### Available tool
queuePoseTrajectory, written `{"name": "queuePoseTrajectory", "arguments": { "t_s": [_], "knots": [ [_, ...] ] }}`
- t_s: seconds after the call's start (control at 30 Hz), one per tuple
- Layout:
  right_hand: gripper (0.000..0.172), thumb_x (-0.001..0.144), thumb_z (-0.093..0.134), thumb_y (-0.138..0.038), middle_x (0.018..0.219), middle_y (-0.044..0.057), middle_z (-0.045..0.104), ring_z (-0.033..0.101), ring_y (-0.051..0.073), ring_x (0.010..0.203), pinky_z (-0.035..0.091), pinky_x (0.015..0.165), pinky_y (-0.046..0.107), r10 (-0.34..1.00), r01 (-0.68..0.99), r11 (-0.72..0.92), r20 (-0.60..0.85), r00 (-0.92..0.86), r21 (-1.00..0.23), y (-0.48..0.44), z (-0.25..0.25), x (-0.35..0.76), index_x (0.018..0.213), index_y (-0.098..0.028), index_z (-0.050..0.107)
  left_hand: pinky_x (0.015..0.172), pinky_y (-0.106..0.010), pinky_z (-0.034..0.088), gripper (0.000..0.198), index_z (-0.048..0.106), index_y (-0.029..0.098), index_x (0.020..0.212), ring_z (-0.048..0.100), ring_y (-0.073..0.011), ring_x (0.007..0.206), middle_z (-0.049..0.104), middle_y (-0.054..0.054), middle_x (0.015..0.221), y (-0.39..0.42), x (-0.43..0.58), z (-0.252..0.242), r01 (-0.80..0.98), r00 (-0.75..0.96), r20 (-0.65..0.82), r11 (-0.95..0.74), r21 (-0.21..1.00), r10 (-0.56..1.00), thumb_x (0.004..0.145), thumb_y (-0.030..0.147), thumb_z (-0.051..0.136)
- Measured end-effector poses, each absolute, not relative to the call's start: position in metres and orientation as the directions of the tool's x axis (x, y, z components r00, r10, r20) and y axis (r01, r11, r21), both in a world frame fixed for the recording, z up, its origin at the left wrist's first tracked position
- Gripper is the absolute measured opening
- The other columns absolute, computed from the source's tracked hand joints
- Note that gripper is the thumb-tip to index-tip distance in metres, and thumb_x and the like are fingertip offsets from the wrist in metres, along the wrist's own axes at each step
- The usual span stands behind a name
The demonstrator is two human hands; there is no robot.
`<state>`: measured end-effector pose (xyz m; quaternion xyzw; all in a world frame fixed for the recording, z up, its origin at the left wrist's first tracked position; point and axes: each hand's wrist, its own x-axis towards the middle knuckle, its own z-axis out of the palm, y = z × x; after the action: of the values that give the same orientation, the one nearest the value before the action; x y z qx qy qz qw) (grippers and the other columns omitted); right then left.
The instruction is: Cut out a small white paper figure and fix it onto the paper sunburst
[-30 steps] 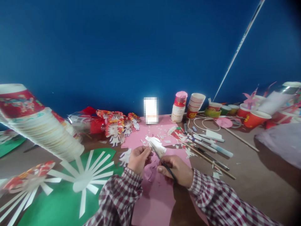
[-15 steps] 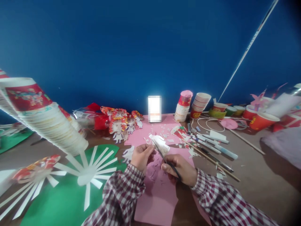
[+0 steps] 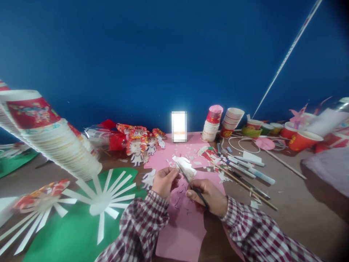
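Near the middle, my left hand is closed in a pinch, its fingertips beside the scissor blades. Whatever sits between those fingers is too small or hidden to make out. My right hand grips a pair of dark-handled scissors, which point up and left toward the left fingertips. Just beyond the blades is a white paper cutout; I cannot tell whether the left fingers touch it. Below both hands, a pink sheet carries small dark marks or slivers. Another white cutout lies left of my left hand.
Green sheets with a fringed white paper cup lie left, beneath a leaning cup stack. Decorated paper figures are behind. Pens, a stick and paper scraps lie right; more cups stand at the back.
My right hand and the scissors have shifted very slightly left. My left hand stays in the same pinch, and the surrounding things look the same.
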<state>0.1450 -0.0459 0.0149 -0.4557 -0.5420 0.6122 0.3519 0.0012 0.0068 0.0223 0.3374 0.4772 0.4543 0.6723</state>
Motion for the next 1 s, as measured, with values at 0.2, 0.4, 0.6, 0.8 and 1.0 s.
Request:
{"name": "queuePoseTrajectory", "arguments": {
  "t_s": [0.2,0.4,0.6,0.8,1.0],
  "knots": [
    [0.037,0.065,0.062,-0.049,0.044,-0.008,0.038,0.040,0.004,0.033,0.036,0.032,0.015,0.920,0.099,-0.176,-0.200,-0.337,-0.979,-0.0448,0.0188,0.1464,0.070,-0.014,0.049,0.037,-0.016,0.036,0.025,0.052,0.012,0.061,0.041,-0.0043,0.040,0.053,0.000,0.051,0.0070,0.0005,0.0273,-0.153,0.048,-0.325,0.328,0.932,0.945,0.059,0.035,0.063],
    [0.037,0.065,0.061,-0.049,0.045,-0.008,0.039,0.040,0.005,0.034,0.036,0.032,0.016,0.918,0.108,-0.174,-0.201,-0.342,-0.979,-0.0451,0.0168,0.1479,0.070,-0.015,0.049,0.041,-0.016,0.039,0.025,0.053,0.013,0.064,0.043,-0.0040,0.043,0.052,0.002,0.054,0.0070,0.0008,0.0288,-0.204,0.064,-0.296,0.303,0.931,0.953,0.056,0.033,0.066],
    [0.030,0.067,0.061,-0.044,0.048,-0.006,0.044,0.044,0.007,0.037,0.032,0.034,0.016,0.953,0.309,-0.036,-0.126,-0.276,-0.950,-0.0454,0.0176,0.1479,0.072,-0.016,0.054,0.043,-0.016,0.040,0.024,0.053,0.012,0.067,0.043,-0.0032,0.045,0.053,0.002,0.057,0.0086,0.0003,0.0240,-0.277,0.123,-0.307,0.330,0.902,0.944,0.057,0.029,0.067],
    [0.022,0.067,0.062,-0.039,0.050,-0.003,0.051,0.048,0.010,0.045,0.029,0.040,0.018,0.987,0.578,0.139,0.061,-0.152,-0.804,-0.0483,0.0180,0.1470,0.069,-0.017,0.057,0.046,-0.017,0.041,0.026,0.055,0.012,0.069,0.045,-0.0036,0.047,0.054,0.002,0.058,0.0081,0.0012,0.0228,-0.286,0.127,-0.292,0.317,0.904,0.948,0.056,0.030,0.069],
    [0.025,0.069,0.060,-0.041,0.054,0.000,0.055,0.049,0.011,0.047,0.029,0.043,0.020,0.985,0.618,0.163,0.092,-0.146,-0.769,-0.0483,0.0146,0.1479,0.076,-0.017,0.061,0.044,-0.017,0.039,0.026,0.055,0.011,0.065,0.045,-0.0036,0.044,0.055,0.001,0.056,0.0058,0.0031,0.0265,-0.267,0.109,-0.301,0.320,0.909,0.947,0.055,0.030,0.069]
  ]
}}
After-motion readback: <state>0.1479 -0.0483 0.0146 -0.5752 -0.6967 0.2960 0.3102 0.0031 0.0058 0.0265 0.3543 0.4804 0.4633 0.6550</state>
